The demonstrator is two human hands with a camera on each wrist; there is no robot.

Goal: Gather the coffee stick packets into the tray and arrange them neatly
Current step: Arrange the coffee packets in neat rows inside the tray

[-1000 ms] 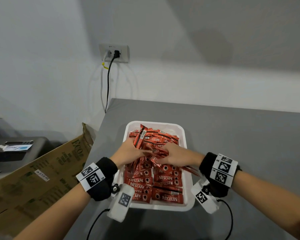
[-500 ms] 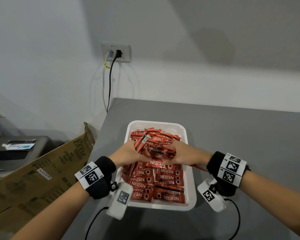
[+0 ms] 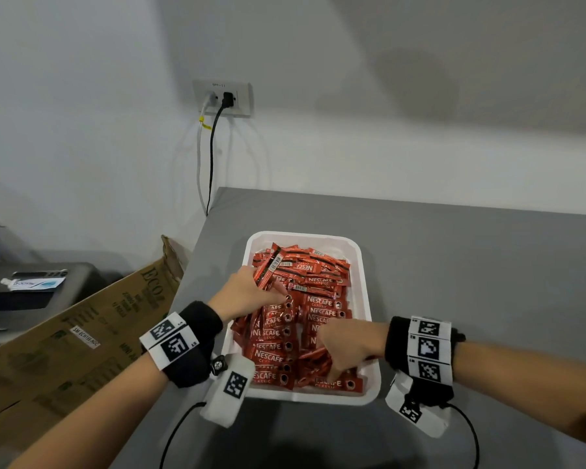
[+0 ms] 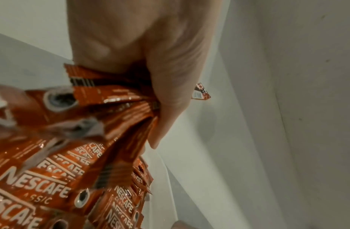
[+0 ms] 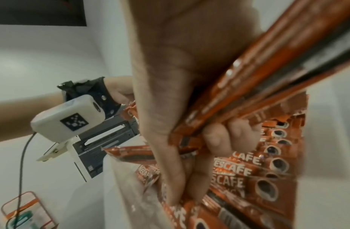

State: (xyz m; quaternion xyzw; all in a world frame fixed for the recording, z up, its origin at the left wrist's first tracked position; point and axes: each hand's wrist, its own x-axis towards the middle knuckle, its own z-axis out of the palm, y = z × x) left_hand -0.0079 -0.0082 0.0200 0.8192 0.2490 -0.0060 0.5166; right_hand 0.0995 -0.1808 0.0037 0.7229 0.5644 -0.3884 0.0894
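Observation:
A white tray [image 3: 367, 336] on the grey table holds a heap of red coffee stick packets [image 3: 318, 289]. Near rows lie flat with labels up; the far ones are jumbled. My left hand [image 3: 247, 294] reaches into the tray's left middle and grips a bunch of packets [image 4: 119, 102], thumb on top. My right hand [image 3: 344, 350] is over the near right part of the tray, fingers curled round a few packets [image 5: 248, 93], fingertips down among the flat ones.
The grey table [image 3: 471, 282] extends right and behind the tray. A cardboard box [image 3: 82, 336] leans at the table's left edge. A dark printer [image 3: 31, 296] sits further left. Cables [image 3: 210, 164] hang from a wall socket [image 3: 222, 98].
My right hand has moved from the tray's middle back to its near right part with packets in it. My left hand stayed at the left middle, still holding packets.

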